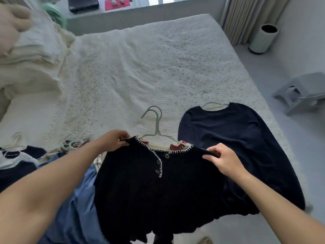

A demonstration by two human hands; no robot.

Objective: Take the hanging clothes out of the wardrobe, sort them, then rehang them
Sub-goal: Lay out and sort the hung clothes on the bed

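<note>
A black knitted top [158, 187] with white stitched edging and small buttons hangs between my hands above the near edge of the bed. My left hand [114, 140] pinches its left shoulder and my right hand [223, 159] pinches its right shoulder. A pale green hanger [155, 127] sticks out of the neckline, along with a cream and red garment [175, 147] underneath. To the right, a dark navy long-sleeved top [237, 147] lies flat on the bed on a light hanger [211, 103].
The bed [149, 67] has a ribbed whitish cover. A blue garment [79, 199], dark and white clothes [15, 161] and several hangers [72, 143] lie at the left. Cream bedding [31, 59] is heaped far left. A grey stool [302, 90] and a ribbed bin [263, 39] stand on the floor.
</note>
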